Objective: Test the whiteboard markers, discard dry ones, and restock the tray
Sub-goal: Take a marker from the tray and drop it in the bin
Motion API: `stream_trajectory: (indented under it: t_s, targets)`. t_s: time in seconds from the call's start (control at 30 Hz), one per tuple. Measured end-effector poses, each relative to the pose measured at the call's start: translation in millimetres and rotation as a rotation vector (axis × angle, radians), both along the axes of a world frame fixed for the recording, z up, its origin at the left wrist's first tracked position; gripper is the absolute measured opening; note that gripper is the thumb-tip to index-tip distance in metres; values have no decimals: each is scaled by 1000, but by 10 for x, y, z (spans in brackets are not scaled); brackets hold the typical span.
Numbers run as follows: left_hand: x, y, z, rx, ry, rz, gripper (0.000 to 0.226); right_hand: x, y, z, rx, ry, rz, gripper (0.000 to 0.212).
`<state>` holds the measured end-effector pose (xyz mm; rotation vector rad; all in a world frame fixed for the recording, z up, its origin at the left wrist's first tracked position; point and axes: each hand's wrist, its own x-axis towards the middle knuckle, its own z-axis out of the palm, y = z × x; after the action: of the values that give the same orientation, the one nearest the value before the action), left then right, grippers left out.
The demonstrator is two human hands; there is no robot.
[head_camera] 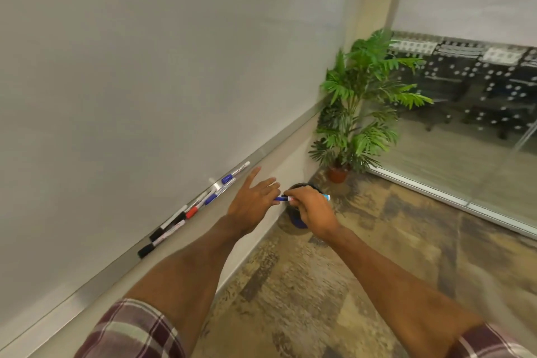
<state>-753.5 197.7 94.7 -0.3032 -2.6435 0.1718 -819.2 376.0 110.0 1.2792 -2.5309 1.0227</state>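
Two bare hands meet low in head view, arms stretched fwd, plaid sleeves at the bottom edge. Right hand (312, 208) has its fingers curled round a blue marker (290, 198), held roughly level, cap end pointing left, blue tail sticking out past the knuckles. Left hand (252, 200) is flat, fingers straight and spread, gripping nothing; its fingertips are just beside the cap — contact can't be told. Both hands are above a dark round bin (297, 221) on the carpet, mostly hidden by the right hand. Whiteboard (145, 67) fills the left side. Its metal tray (110, 273) runs along the bottom edge and holds several markers in a loose line — black-capped marker (158, 237), red-capped marker (191, 212), blue-capped marker (227, 178). Potted plant (360, 102) stands in the corner by a glass wall.
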Motion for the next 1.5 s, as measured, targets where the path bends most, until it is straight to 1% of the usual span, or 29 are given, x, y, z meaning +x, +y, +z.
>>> stream_trajectory:
  t_s: [0.2,0.3,0.43,0.57,0.63,0.73,0.83,0.9,1.0,1.1,1.13,1.23,1.3,1.5]
  targets:
    - [-816,-175,-64,7,-1,-80,29,-568,-156,-57,-1,-67,-117,29]
    - [-1142,-212,-101,13,-14,-116,31,-817,-190,-66,5,-91,-151,28]
    - [-1517,-170,-138,68,-41,-171,32,-1098,-162,-48,-2,-86,-174,22]
    - [-1931,-130,-234,100,-55,-255,15,-1399,-124,-145,0,-116,-206,22]
    - [-2132,-90,-330,112,-108,-249,16,-1573,-93,-242,20,-149,-220,23]
    - [-2438,-19,-523,147,-189,-206,24,-1918,-30,-379,99,-180,-204,23]
    - [-2759,147,-625,115,-325,-138,41,-2339,65,-500,219,-138,-159,24]
    - [-3008,244,-665,142,-376,-72,42,-2616,126,-562,263,-97,-147,26]
    - [-3335,411,-752,171,-393,16,39,-2980,200,-647,304,-7,-158,25]
    - [-3582,552,-817,219,-442,155,48,-3332,248,-742,365,59,-163,17]
    - [-3669,583,-834,232,-452,206,52,-3439,261,-774,386,66,-163,17]
    - [-3913,644,-902,295,-485,334,64,-3726,301,-895,410,72,-156,21]
    - [-4034,639,-934,325,-517,379,71,-3879,303,-967,421,55,-137,22]
    - [-4345,480,-1132,311,-585,393,81,-4283,194,-1195,428,-16,-114,37]
